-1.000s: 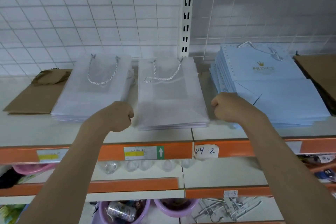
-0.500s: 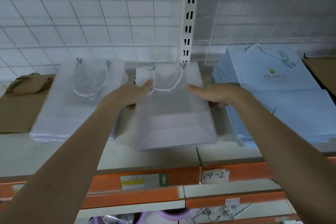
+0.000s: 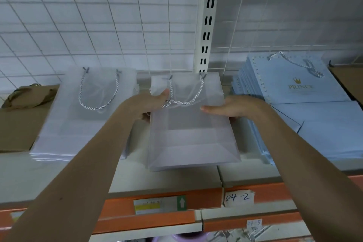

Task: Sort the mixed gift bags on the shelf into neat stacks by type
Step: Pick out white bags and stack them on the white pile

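A stack of frosted translucent bags [image 3: 192,139] with a silver rope handle lies flat in the middle of the shelf [image 3: 59,179]. My left hand [image 3: 149,102] holds its left edge, thumb on top near the handle and fingers tucked beneath. At the right edge my right hand [image 3: 235,107] holds it the same way. A second, wider frosted stack [image 3: 82,124] lies just to the left. A stack of light blue "PRINCE" bags [image 3: 314,120] sits to the right. A brown paper bag [image 3: 19,124] lies at the far left.
Another brown bag [image 3: 349,80] shows at the far right edge. A white slotted upright [image 3: 206,25] and wire grid back the shelf. The orange front rail carries a "04-2" label [image 3: 238,197]. Lower shelves hold small goods.
Both hands left the stack's front corners, where they were fists, and slid back along its sides. They now clasp its left and right edges with thumbs on top. My view moved closer.
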The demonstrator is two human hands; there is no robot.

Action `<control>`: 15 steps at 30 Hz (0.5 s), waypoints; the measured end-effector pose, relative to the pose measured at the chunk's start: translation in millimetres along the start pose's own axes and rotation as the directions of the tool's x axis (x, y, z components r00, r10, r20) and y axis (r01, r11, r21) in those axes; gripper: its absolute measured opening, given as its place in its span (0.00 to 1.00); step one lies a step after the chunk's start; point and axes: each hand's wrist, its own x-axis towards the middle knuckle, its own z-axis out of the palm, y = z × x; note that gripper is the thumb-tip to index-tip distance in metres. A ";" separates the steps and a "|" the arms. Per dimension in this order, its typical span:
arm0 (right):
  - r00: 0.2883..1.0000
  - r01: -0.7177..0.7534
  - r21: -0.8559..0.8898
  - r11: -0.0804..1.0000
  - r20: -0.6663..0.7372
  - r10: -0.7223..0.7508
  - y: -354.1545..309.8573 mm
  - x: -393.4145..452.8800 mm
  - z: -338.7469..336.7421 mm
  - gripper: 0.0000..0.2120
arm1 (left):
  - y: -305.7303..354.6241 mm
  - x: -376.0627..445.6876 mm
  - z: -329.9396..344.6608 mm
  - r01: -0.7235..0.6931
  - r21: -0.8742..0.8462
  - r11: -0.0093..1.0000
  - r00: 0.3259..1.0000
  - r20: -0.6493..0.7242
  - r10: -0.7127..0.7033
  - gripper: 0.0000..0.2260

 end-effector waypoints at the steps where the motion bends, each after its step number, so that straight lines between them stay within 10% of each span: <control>1: 1.000 0.009 0.012 1.000 -0.010 -0.009 0.8 -1.5 -0.4 0.32 | -0.4 -0.9 0.8 0.008 0.017 1.000 1.000 -0.005 -0.008 0.31; 5: 0.999 -0.028 0.029 0.999 -0.019 0.029 0.3 -6.5 2.9 0.37 | -1.6 -5.3 3.9 0.030 0.083 0.996 0.997 -0.076 -0.023 0.46; 10: 0.999 -0.053 0.237 0.970 0.007 0.053 0.5 -7.8 12.1 0.42 | 1.3 -13.5 6.6 0.011 -0.148 0.989 1.000 -0.003 -0.011 0.35; 15: 0.998 -0.027 0.237 0.971 -0.048 0.040 -2.1 -11.1 18.8 0.40 | -6.5 -10.6 7.5 -0.076 -0.184 0.980 0.994 -0.086 0.061 0.47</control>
